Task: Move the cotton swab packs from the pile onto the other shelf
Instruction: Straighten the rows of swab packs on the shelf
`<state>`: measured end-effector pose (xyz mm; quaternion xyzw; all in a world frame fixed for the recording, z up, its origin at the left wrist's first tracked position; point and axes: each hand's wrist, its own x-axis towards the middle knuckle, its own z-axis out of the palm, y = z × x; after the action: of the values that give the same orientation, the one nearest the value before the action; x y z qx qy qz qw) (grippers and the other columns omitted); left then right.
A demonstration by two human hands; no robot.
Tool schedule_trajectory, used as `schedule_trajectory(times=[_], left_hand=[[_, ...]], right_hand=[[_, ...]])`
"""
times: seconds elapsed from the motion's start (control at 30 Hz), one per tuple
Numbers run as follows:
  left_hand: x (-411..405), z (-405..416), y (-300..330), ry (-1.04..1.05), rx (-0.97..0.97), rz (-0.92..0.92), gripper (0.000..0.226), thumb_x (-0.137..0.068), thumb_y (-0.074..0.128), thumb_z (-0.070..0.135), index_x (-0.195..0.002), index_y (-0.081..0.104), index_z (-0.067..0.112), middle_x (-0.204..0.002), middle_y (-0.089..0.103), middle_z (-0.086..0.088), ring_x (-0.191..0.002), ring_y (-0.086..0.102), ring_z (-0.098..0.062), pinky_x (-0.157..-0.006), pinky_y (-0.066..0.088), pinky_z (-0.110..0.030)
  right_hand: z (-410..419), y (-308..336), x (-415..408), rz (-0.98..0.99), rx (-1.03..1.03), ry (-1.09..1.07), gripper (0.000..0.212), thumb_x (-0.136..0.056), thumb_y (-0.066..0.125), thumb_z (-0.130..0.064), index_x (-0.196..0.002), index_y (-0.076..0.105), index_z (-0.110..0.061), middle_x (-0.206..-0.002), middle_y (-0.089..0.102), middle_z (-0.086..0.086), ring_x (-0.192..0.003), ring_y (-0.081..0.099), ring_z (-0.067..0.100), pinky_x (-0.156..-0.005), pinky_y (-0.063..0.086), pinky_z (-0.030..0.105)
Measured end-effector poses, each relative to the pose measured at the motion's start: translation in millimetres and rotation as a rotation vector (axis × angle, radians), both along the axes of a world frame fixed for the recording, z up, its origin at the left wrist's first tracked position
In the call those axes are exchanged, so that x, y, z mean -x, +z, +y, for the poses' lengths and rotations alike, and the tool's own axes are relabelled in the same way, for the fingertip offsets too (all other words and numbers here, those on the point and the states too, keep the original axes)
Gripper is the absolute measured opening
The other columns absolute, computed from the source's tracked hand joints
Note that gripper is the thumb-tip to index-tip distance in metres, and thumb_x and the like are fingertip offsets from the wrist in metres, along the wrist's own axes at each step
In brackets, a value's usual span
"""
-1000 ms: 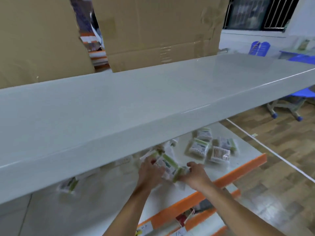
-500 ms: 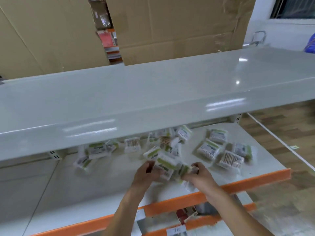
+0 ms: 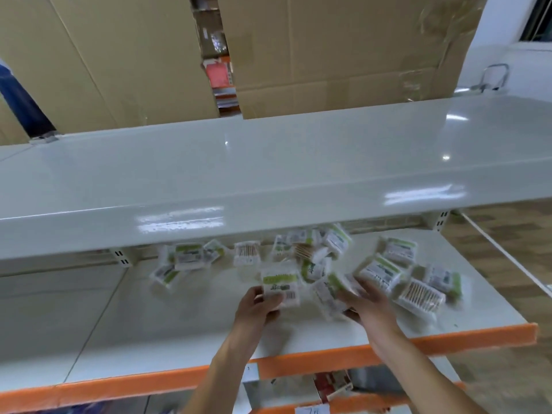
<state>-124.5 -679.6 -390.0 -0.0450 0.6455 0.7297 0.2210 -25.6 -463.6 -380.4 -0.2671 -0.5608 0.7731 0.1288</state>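
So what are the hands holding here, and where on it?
Each holds one swab pack. The left hand grips a pack by its lower left corner, thumb across the front. The right hand holds another pack by its right edge.

Glossy upper shelf [image 3: 268, 162], clear-plastic swab packs [image 3: 298, 258] (cardboard [image 3: 343, 49] backing, matt).

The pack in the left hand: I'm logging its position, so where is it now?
In the head view, the pack is held by the left hand over the orange-edged shelf, left of the right hand.
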Motion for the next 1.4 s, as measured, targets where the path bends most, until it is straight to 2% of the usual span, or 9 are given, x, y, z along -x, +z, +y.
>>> schedule_trajectory(times=[0.1,0.27,0.4,0.67,0.87,1.03,1.17,1.3,1.4], left_hand=[[-1,-6,0,0.020,-0.015,-0.013,0.027,-0.082,0.075,0.005,-0.106,0.063,0.004,-0.097,0.073,-0.013,-0.085,0.069,-0.022,-0.074,0.057,-0.031],[-3,-26,10,0.014,0.021,0.040,0.028,-0.082,0.075,0.006,-0.109,0.066,0.007,-0.102,0.075,-0.011,-0.096,0.070,-0.025,-0.086,0.059,-0.035],[-6,-46,17,0.074,0.140,0.084,0.028,-0.079,0.077,0.003,-0.103,0.063,0.003,-0.093,0.073,-0.012,-0.085,0.067,-0.023,-0.086,0.056,-0.038],[-12,-104,27,0.166,0.211,0.118,0.035,-0.065,0.082,0.021,-0.094,0.063,0.012,-0.081,0.073,0.001,-0.079,0.068,-0.016,-0.078,0.057,-0.033],[-14,-159,36,0.304,0.238,0.105,0.045,-0.058,0.077,0.024,-0.098,0.061,0.013,-0.090,0.071,-0.003,-0.083,0.067,-0.018,-0.077,0.057,-0.034],[-16,-212,44,0.360,0.292,0.107,0.031,-0.075,0.077,0.011,-0.100,0.059,0.014,-0.098,0.070,-0.006,-0.090,0.068,-0.021,-0.072,0.056,-0.031],[-22,-257,51,0.408,0.313,0.122,0.041,-0.069,0.078,0.024,-0.105,0.060,0.016,-0.105,0.071,-0.007,-0.096,0.069,-0.022,-0.078,0.057,-0.034],[-28,-302,52,0.491,0.309,0.124,0.040,-0.075,0.080,0.017,-0.108,0.059,0.006,-0.105,0.070,-0.015,-0.093,0.069,-0.027,-0.076,0.055,-0.035],[-35,-337,53,0.542,0.303,0.116,0.038,-0.076,0.080,0.014,-0.106,0.059,0.005,-0.107,0.071,-0.017,-0.094,0.071,-0.029,-0.076,0.055,-0.034]], right_hand=[[-4,2,9,0.012,-0.048,0.036,0.054,-0.073,0.087,-0.015,-0.123,0.066,-0.018,-0.107,0.074,0.009,-0.100,0.072,0.025,-0.086,0.059,0.042],[-20,12,24,0.047,-0.117,0.146,0.026,-0.080,0.080,-0.010,-0.105,0.074,-0.008,-0.092,0.078,0.010,-0.082,0.076,0.023,-0.060,0.059,0.026],[-39,14,39,0.008,-0.190,0.224,0.016,-0.080,0.081,-0.013,-0.091,0.073,-0.005,-0.075,0.069,0.018,-0.071,0.069,0.024,-0.066,0.052,0.034],[-90,18,68,-0.031,-0.327,0.414,0.025,-0.079,0.079,-0.018,-0.063,0.060,-0.020,-0.058,0.054,-0.004,-0.061,0.053,0.015,-0.062,0.037,0.034],[-140,25,88,-0.039,-0.367,0.513,0.019,-0.079,0.079,-0.018,-0.068,0.063,-0.016,-0.056,0.058,-0.007,-0.061,0.056,0.014,-0.060,0.041,0.032],[-191,36,105,-0.043,-0.391,0.581,0.022,-0.078,0.078,-0.013,-0.065,0.062,-0.020,-0.050,0.056,-0.012,-0.057,0.052,0.012,-0.057,0.040,0.028],[-239,49,113,-0.020,-0.417,0.642,0.014,-0.079,0.077,-0.017,-0.070,0.067,-0.020,-0.052,0.061,-0.012,-0.059,0.056,0.013,-0.054,0.042,0.025],[-291,55,118,0.005,-0.410,0.715,0.017,-0.081,0.076,-0.016,-0.088,0.069,-0.002,-0.080,0.070,0.008,-0.076,0.064,0.021,-0.064,0.048,0.031],[-331,58,119,0.028,-0.406,0.750,0.008,-0.082,0.077,-0.013,-0.088,0.073,-0.012,-0.084,0.076,0.004,-0.074,0.070,0.014,-0.059,0.050,0.026]])
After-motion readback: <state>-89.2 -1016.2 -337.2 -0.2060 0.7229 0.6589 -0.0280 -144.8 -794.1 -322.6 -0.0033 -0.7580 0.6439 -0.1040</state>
